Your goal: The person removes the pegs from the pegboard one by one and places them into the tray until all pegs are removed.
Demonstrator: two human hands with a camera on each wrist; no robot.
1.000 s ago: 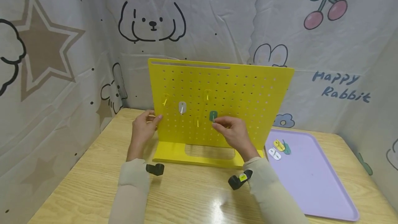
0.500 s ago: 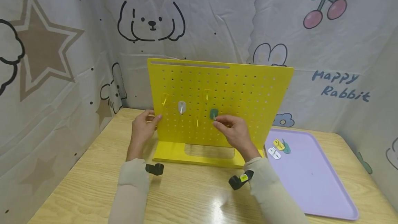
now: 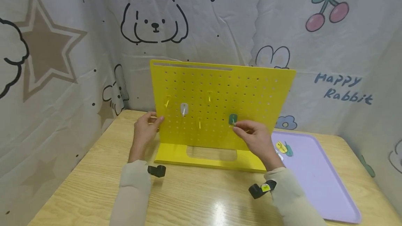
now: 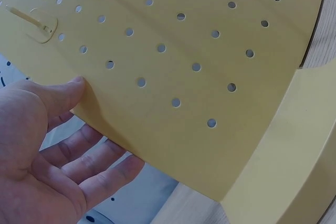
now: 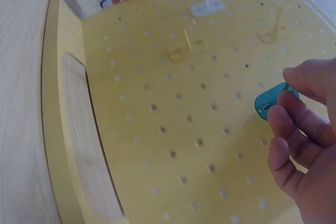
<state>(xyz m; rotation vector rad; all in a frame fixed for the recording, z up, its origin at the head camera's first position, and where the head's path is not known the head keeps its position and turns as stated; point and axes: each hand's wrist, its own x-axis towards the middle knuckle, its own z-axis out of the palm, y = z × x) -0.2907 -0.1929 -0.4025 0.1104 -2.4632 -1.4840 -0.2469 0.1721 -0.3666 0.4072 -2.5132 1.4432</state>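
A yellow pegboard (image 3: 251, 97) stands upright on its base on the wooden table. My left hand (image 3: 145, 129) grips its left edge, thumb on the front face and fingers behind, as the left wrist view shows. Between thumb and fingertips my right hand (image 3: 255, 137) pinches the peg of a green hook (image 5: 266, 102), whose plate is close against the board, right of centre. On the board's left half hang a white hook (image 3: 184, 108) and yellow hooks, one left of it (image 3: 167, 101), one higher (image 3: 209, 96) and one lower (image 3: 199, 123).
To the right of the board lies a lilac tray (image 3: 320, 184). On it are a yellow hook (image 3: 281, 147), a green hook (image 3: 289, 150) and a white piece partly hidden by my right wrist. A printed curtain (image 3: 220, 16) closes off the back and sides.
My right hand has shifted right across the board with the green hook, after moving it slightly higher first. My left hand has stayed on the board's edge.
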